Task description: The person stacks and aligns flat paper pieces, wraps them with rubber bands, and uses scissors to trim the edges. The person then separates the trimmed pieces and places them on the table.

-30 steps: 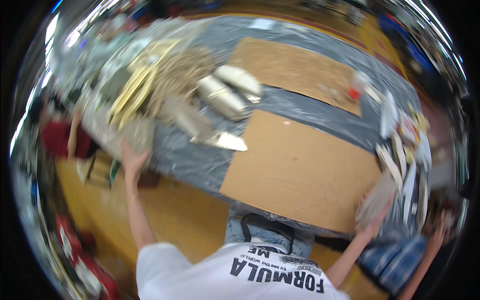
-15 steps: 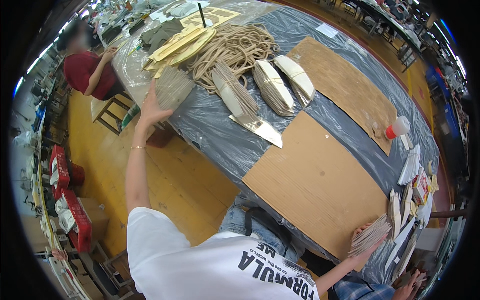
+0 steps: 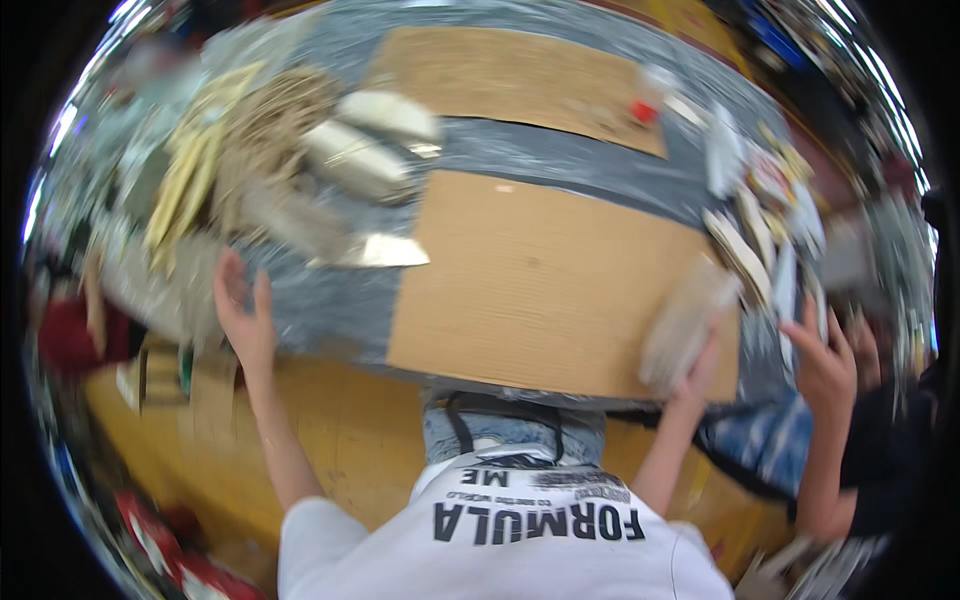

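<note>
My right hand grips a bundle of thin beige-grey pieces at the right end of the flat cardboard sheet. Motion blurs the bundle. At the table's left front edge, my left hand is raised with thumb and fingers apart and nothing in it. Beside it lies a blurred greyish stack. Beyond that hand are a tied bundle of beige pieces and a shiny pale flat piece. Two more bundles with white tops lie farther back.
A co-worker's hand reaches in at right, near white curved pieces. A brown board bears a red-and-clear bottle. Beige cord and yellow templates lie left. Another person in red is at far left.
The view has swung to the right. My left hand has come off the greyish stack at the left. My right hand still grips its bundle, now over the cardboard's right end.
</note>
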{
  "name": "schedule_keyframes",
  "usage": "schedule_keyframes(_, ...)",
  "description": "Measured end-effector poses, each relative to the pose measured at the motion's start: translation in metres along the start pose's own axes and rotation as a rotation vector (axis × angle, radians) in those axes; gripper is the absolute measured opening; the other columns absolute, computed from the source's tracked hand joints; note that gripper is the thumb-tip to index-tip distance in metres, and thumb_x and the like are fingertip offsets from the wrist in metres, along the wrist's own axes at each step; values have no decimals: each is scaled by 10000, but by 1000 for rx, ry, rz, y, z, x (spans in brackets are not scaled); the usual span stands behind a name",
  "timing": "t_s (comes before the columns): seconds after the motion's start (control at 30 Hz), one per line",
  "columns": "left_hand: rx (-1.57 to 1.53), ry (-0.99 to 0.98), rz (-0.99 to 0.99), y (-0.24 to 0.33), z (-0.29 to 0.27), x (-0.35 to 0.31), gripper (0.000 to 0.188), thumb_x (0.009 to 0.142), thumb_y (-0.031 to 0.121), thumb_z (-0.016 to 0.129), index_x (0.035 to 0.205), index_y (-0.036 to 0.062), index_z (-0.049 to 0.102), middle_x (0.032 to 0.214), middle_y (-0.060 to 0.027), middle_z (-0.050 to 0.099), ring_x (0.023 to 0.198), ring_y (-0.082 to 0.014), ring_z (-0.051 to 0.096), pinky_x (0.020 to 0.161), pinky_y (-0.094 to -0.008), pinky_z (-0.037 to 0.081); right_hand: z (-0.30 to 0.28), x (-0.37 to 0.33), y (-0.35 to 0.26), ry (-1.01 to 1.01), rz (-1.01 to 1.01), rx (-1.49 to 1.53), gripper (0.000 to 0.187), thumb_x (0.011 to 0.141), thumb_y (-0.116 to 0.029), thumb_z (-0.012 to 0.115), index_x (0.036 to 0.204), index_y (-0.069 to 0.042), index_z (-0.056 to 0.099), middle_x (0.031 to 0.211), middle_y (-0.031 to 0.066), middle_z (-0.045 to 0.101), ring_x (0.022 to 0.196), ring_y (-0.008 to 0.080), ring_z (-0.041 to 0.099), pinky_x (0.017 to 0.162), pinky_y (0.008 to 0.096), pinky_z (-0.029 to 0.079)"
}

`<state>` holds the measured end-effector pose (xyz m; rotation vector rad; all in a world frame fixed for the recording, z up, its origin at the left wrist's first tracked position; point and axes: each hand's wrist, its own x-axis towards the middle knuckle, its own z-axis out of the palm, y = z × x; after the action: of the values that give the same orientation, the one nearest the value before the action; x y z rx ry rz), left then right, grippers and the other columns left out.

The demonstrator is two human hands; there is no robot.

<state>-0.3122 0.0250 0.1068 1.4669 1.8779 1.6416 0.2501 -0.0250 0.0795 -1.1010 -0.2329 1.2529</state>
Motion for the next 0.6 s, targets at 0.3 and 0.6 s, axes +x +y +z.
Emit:
schedule_keyframes(0.3, -1005, -1316, -676, 142, 233, -191, 819, 896, 429, 655, 1461, -7, 253, 1418, -148, 408, 1313, -244, 396, 1091, -372, 333, 73, -60, 17, -186, -108, -401, 505, 874, -295, 691, 1233, 23, 535, 1050, 76, 634, 939, 146, 610, 812, 290, 504)
schedule_keyframes(0.6, -928, -1154, -582, 131, 209, -217, 756, 939, 381, 617, 1468, 2, 231, 1411, -151, 417, 1319, -231, 388, 1090, -361, 345, 38, -43, 68, -344, 135, -324, 595, 912, -338, 613, 1343, 27, 426, 1189, 141, 584, 1058, 241, 586, 908, 363, 487)
